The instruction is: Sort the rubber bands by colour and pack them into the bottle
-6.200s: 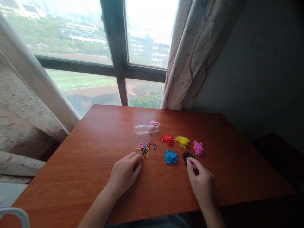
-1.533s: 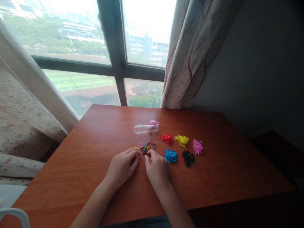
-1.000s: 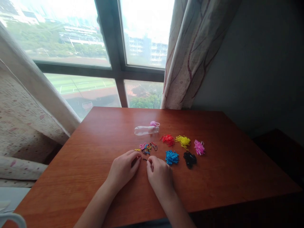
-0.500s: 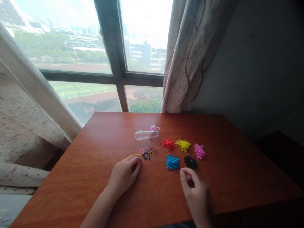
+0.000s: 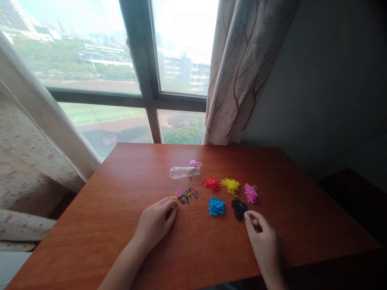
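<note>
Small coloured rubber bands lie sorted on a red-brown wooden table (image 5: pixel 121 225): a red pile (image 5: pixel 212 183), a yellow pile (image 5: pixel 231 185), a pink pile (image 5: pixel 250 193), a blue pile (image 5: pixel 216 206) and a black pile (image 5: pixel 239 208). A mixed heap (image 5: pixel 185 194) lies left of them. My right hand (image 5: pixel 265 244) pinches its fingertips together at the near edge of the black pile. What the pinch holds is too small to make out. My left hand (image 5: pixel 155 223) rests on the table with fingers loosely curled, just below the mixed heap.
A clear small bottle (image 5: pixel 184 172) lies on its side behind the heap, with a pink cap (image 5: pixel 195 163) beside it. Behind the table are a window and curtains (image 5: pixel 242 68). A dark wall stands to the right.
My right hand went from the mixed heap, where it pinched a dark band, rightward to the black pile. My left hand stayed put. The camera tilted slightly.
</note>
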The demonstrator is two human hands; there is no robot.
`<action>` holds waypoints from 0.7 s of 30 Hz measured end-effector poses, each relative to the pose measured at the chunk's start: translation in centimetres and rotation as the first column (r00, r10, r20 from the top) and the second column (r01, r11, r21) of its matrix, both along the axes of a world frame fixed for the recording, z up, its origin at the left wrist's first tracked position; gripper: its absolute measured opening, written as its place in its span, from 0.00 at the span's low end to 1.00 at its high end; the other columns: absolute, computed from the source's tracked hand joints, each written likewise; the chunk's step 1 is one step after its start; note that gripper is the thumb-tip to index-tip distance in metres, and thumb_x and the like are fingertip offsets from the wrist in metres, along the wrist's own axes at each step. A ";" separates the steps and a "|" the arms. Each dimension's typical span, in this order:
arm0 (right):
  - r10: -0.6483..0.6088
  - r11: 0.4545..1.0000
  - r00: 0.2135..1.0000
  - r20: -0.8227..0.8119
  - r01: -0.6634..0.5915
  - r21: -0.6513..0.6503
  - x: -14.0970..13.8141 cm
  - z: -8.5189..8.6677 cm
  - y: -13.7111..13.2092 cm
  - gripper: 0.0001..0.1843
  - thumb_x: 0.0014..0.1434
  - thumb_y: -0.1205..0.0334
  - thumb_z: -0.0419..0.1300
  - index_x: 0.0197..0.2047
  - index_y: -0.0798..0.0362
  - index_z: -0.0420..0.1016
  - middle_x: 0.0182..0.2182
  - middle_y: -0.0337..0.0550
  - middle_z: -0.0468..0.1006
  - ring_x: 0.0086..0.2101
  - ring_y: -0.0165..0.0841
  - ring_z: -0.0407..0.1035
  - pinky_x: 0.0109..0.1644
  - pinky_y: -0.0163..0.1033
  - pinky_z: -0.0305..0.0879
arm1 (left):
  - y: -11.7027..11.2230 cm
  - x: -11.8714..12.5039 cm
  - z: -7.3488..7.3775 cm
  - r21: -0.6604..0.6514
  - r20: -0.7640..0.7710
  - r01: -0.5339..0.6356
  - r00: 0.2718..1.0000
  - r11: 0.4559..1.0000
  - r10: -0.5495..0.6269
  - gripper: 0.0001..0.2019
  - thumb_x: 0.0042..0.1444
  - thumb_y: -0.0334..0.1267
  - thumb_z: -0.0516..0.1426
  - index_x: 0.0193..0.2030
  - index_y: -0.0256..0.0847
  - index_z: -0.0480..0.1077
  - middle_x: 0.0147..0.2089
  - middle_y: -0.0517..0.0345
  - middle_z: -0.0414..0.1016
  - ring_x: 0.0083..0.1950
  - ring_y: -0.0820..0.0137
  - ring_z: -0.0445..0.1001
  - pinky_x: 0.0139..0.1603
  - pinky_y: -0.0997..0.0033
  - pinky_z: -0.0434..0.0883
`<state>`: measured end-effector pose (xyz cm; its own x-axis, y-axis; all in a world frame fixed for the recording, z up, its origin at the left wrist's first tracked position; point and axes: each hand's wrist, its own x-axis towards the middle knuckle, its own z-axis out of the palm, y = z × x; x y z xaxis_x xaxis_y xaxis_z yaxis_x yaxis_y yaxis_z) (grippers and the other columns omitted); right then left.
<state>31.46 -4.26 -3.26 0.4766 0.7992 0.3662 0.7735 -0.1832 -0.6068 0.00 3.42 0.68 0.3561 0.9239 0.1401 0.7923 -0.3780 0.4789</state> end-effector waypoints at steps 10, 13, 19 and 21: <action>0.415 0.899 0.909 0.026 -0.414 0.145 -6.4 -0.2 0.3 0.14 0.67 0.56 0.53 0.36 0.52 0.77 0.27 0.41 0.79 0.26 0.30 0.73 0.33 0.31 0.66 | 0.0 0.2 -0.7 -0.029 -0.017 -0.015 1.000 0.999 0.015 0.08 0.63 0.36 0.50 0.41 0.47 0.71 0.42 0.60 0.78 0.41 0.68 0.77 0.39 0.73 0.66; 0.575 0.813 0.817 0.054 -0.577 0.075 -9.8 0.2 1.3 0.11 0.66 0.64 0.51 0.36 0.51 0.75 0.27 0.39 0.77 0.28 0.31 0.73 0.34 0.33 0.62 | 0.0 0.5 -0.8 -0.022 -0.018 -0.030 0.999 0.999 0.030 0.09 0.63 0.36 0.50 0.41 0.46 0.71 0.41 0.60 0.78 0.40 0.68 0.77 0.38 0.73 0.66; 0.646 0.764 0.762 0.047 -0.644 -0.052 -12.9 0.7 3.0 0.09 0.61 0.70 0.54 0.34 0.49 0.72 0.27 0.36 0.76 0.29 0.33 0.71 0.33 0.35 0.57 | 0.5 1.6 -0.9 -0.007 -0.019 -0.038 0.999 0.999 0.038 0.09 0.63 0.35 0.51 0.45 0.46 0.72 0.41 0.59 0.78 0.39 0.68 0.77 0.38 0.73 0.67; 0.643 0.766 0.765 0.032 -0.641 -0.057 -12.8 0.5 3.1 0.09 0.61 0.70 0.54 0.33 0.49 0.72 0.26 0.36 0.76 0.28 0.32 0.71 0.32 0.35 0.55 | 0.7 2.0 -0.7 -0.008 -0.031 -0.049 0.998 0.999 0.049 0.09 0.62 0.36 0.52 0.45 0.46 0.72 0.41 0.59 0.79 0.39 0.67 0.77 0.38 0.72 0.66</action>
